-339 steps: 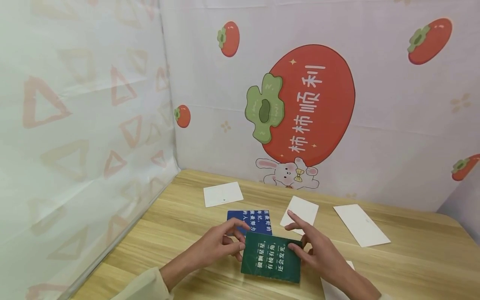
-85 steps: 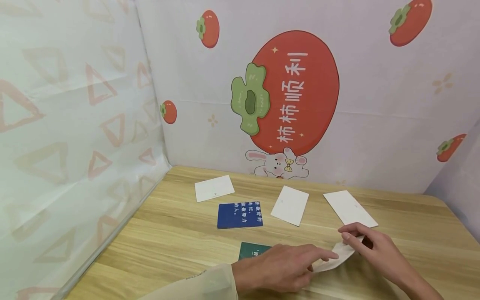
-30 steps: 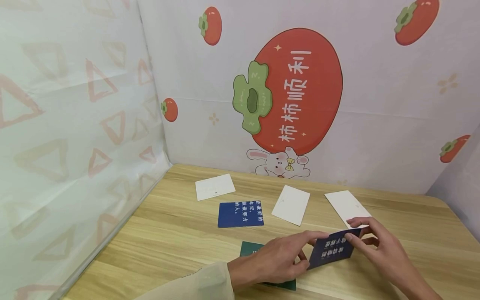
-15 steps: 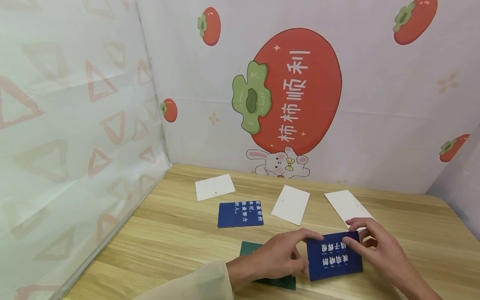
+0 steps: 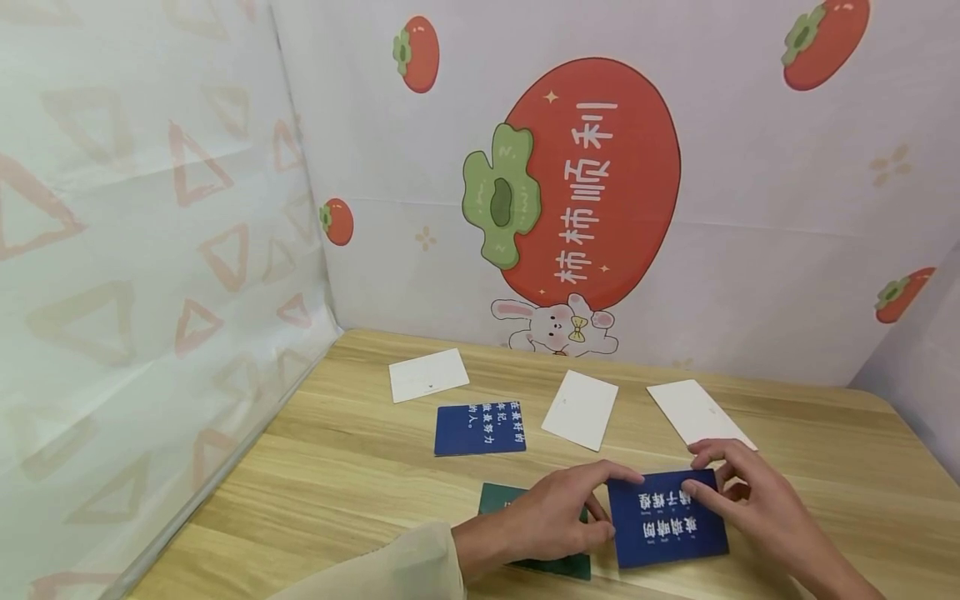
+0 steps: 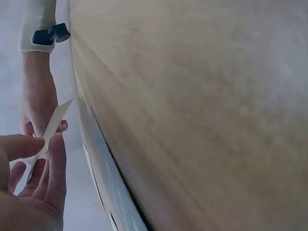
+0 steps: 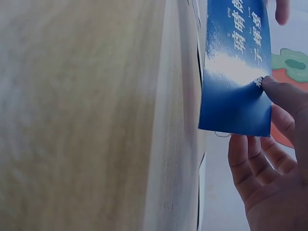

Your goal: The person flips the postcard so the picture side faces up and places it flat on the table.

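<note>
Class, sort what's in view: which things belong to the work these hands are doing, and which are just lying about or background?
Likely in the job:
left hand
right hand
held blue card
green card
flat blue card
left white card
middle white card
right white card

Probably just background:
wooden table
persimmon-print backdrop
triangle-print side sheet

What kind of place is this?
Probably an indoor booth: there's a table with cards on it, a persimmon backdrop behind, and a triangle-print sheet on the left.
</note>
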A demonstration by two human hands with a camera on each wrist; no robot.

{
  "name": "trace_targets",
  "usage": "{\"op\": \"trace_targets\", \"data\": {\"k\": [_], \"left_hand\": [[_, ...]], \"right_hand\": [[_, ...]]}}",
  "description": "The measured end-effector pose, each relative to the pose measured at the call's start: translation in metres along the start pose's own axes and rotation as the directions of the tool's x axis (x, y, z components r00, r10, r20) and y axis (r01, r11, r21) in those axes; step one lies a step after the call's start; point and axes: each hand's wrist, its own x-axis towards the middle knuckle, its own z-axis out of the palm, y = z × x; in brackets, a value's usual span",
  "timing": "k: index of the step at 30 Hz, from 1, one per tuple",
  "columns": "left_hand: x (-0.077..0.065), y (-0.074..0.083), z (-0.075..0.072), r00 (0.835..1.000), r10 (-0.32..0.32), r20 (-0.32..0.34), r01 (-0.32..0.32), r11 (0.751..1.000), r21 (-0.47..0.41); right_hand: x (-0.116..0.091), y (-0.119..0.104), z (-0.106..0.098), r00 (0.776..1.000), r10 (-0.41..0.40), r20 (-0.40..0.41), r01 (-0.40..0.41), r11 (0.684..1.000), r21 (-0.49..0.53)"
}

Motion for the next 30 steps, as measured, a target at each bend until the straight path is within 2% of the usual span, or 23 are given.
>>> {"op": "trace_targets", "data": {"k": [10,17,23,27,30], "left_hand": [[-0.0025,-0.0047,0.0005,0.999,0.036,-0.016,-0.036,0.999,0.004],[-0.0025,-0.0066,-0.0002,0.999,0.044,-0.012,-0.043,0.998,0.038],[-0.0021,-0.0067,-0.0014,1.0,0.0,-0.013,0.001,0.998,0.063],[-0.0018,-0.0069,-0.0013,0.999,-0.034,0.003,0.034,0.997,0.076],[-0.0011,-0.0068,-0.0026,0.999,-0.036,0.013,0.035,0.993,0.111]], "right_hand": [[-0.0032,0.0015,0.0028,0.997,0.016,0.071,-0.018,1.0,0.025],[-0.0018,0.0,0.0021,0.983,0.086,0.161,-0.088,0.996,0.007],[-0.0039,0.0048,0.0038,0.985,0.033,0.171,-0.033,0.999,-0.004],[-0.0061,0.006,0.0046,0.99,-0.006,0.143,0.008,1.0,-0.012],[-0.0061,0.0055,0.0041,0.989,0.003,0.145,0.002,0.999,-0.037]]}}
